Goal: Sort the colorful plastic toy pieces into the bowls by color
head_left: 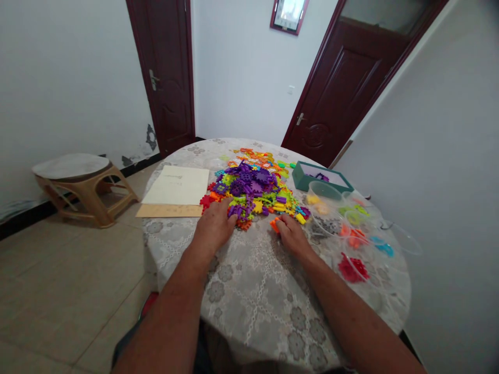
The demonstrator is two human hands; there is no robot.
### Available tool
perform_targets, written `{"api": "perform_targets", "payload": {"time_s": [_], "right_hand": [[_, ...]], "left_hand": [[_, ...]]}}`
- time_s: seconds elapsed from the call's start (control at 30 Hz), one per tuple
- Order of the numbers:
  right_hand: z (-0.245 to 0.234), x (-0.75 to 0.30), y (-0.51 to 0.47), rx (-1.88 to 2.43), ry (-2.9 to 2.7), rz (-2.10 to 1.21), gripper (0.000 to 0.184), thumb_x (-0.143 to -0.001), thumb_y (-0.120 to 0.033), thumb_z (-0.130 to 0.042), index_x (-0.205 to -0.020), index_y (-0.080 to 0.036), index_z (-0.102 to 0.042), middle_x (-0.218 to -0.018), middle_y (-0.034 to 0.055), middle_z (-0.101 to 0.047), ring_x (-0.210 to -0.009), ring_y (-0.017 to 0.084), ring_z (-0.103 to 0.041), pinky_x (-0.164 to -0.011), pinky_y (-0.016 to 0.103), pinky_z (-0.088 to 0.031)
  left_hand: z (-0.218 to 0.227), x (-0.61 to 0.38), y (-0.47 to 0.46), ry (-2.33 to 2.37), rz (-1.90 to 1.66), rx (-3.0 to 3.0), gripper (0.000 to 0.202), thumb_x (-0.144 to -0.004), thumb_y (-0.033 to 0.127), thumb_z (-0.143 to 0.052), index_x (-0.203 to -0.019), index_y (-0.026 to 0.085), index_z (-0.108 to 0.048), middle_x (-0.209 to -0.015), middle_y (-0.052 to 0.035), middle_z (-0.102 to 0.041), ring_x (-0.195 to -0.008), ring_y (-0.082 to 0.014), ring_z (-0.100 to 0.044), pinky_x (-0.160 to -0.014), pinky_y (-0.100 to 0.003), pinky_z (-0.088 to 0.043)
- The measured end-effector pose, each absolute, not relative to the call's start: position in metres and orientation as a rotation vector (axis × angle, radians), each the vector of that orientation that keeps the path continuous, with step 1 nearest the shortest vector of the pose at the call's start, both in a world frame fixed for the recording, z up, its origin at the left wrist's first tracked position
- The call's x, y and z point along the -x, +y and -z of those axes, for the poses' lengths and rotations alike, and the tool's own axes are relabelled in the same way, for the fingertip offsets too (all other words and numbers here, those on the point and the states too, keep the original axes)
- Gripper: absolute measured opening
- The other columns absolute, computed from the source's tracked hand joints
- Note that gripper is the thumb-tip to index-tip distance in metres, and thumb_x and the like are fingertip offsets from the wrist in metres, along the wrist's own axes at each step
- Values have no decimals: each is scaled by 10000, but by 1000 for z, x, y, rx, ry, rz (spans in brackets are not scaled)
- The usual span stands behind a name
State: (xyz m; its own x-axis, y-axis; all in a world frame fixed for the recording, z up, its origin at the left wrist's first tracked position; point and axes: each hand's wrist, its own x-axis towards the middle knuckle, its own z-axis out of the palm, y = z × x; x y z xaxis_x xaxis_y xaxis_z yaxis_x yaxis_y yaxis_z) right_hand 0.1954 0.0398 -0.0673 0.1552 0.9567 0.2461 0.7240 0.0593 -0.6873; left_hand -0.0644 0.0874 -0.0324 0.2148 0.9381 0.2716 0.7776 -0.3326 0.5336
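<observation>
A heap of coloured plastic building pieces [253, 189], purple, orange, yellow and green, lies in the middle of a round table with a lace cloth [253, 291]. My left hand [213, 224] rests palm down at the near left edge of the heap, fingers curled over purple pieces. My right hand [290, 232] sits at the heap's near right edge, fingers pinched round a small orange piece [275, 225].
Several clear plastic bowls [353, 236] holding sorted yellow, green, orange, blue and red pieces stand to the right. A teal box [322, 175] is behind them. A cream sheet on a brown board [177, 189] lies at left. A low stool [83, 184] stands on the floor.
</observation>
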Motion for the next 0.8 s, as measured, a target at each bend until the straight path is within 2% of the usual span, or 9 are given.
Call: {"api": "perform_targets", "payload": {"time_s": [0.07,0.23,0.33,0.43,0.6,0.67,0.8], "right_hand": [[71,-195,42,1706,-1531,-443,268,-975,-407,-450,-793,-237,-547,-767,-1,-606,-779,208,-564,-658,295,-366],[79,-198,42,1635,-1439,-530,313,-982,-493,-457,-847,-243,-587,-820,4,-649,-795,214,-604,-663,299,-432],[81,-201,41,1615,-1424,-586,317,-984,-506,-467,-894,-240,-613,-846,16,-678,-793,218,-632,-668,305,-471],[80,-202,41,1581,-1394,-676,308,-985,-510,-482,-920,-240,-615,-853,27,-713,-775,220,-656,-665,309,-497],[76,-202,39,1576,-1412,-701,265,-981,-476,-502,-892,-243,-591,-785,-4,-685,-687,193,-620,-609,287,-463],[74,-204,38,1576,-1445,-644,257,-983,-460,-506,-872,-242,-585,-777,-11,-659,-708,188,-610,-614,280,-451],[71,-210,35,1585,-1408,-618,262,-993,-466,-500,-890,-243,-591,-811,-4,-663,-741,193,-615,-613,280,-458]], "left_hand": [[36,56,87,1642,-743,-2252,556,-982,329,-647,-1509,188,-538,-1348,-171,-663,-1292,-306,-614,-1100,-423,-476],[38,42,86,1724,-596,-2311,537,-965,385,-676,-1463,206,-586,-1283,-167,-630,-1213,-311,-614,-1066,-419,-468],[39,36,83,1632,-574,-2349,462,-963,388,-671,-1390,215,-626,-1262,-142,-630,-1203,-289,-610,-1058,-398,-467],[40,27,75,1522,-496,-2441,377,-944,408,-683,-1281,241,-676,-1231,-123,-643,-1202,-300,-599,-1040,-421,-478],[41,11,54,1341,-416,-2567,373,-893,355,-725,-1246,236,-688,-1298,-136,-640,-1223,-321,-583,-1071,-466,-474],[40,7,47,1178,-407,-2593,388,-892,328,-724,-1267,237,-682,-1332,-127,-645,-1245,-312,-583,-1103,-463,-463],[38,6,39,908,-415,-2565,566,-912,257,-695,-1462,268,-564,-1452,-83,-639,-1342,-278,-565,-1189,-440,-414]]}}
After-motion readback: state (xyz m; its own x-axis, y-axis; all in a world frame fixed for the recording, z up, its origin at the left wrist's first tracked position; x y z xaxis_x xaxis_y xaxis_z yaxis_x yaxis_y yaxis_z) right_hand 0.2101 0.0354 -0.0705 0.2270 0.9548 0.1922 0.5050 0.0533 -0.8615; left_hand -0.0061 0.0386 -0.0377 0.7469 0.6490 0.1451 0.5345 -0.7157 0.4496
